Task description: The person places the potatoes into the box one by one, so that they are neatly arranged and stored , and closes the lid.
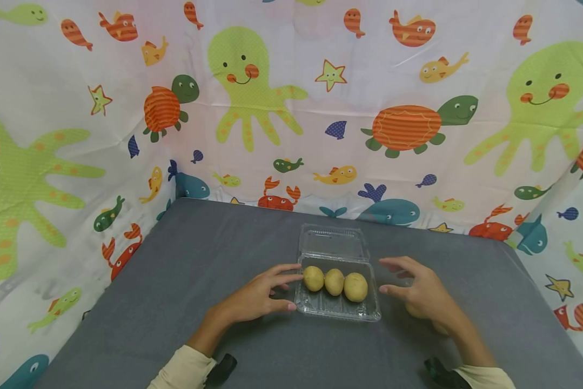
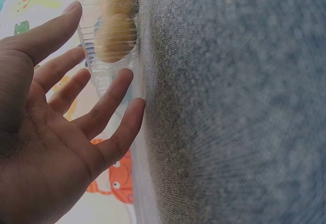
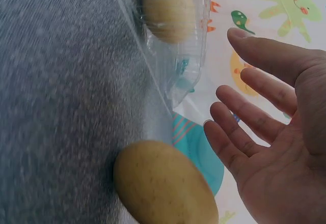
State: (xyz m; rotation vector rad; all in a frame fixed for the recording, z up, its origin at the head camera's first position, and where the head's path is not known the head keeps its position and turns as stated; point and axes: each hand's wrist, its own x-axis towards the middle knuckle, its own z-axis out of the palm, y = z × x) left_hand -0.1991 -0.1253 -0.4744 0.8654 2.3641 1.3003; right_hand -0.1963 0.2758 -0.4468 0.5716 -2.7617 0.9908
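A clear plastic clamshell box (image 1: 337, 312) lies with its lid (image 1: 333, 241) folded back, away from me. Three potatoes sit in a row inside: a left one (image 1: 313, 279), a middle one (image 1: 334, 282) and a right one (image 1: 356, 287). My left hand (image 1: 259, 294) is at the box's left side, fingers spread, fingertips right at its rim. To the right of the box, a small gap away, hovers my right hand (image 1: 421, 289), its fingers loosely bent around nothing. Beneath that hand, partly hidden in the head view, is a loose potato (image 3: 164, 183) on the table.
A grey cloth-covered table (image 1: 199, 243) carries everything. Another loose potato (image 1: 439, 328) shows partly behind the right wrist. A white curtain (image 1: 291, 151) printed with sea animals surrounds the table at the back and both sides.
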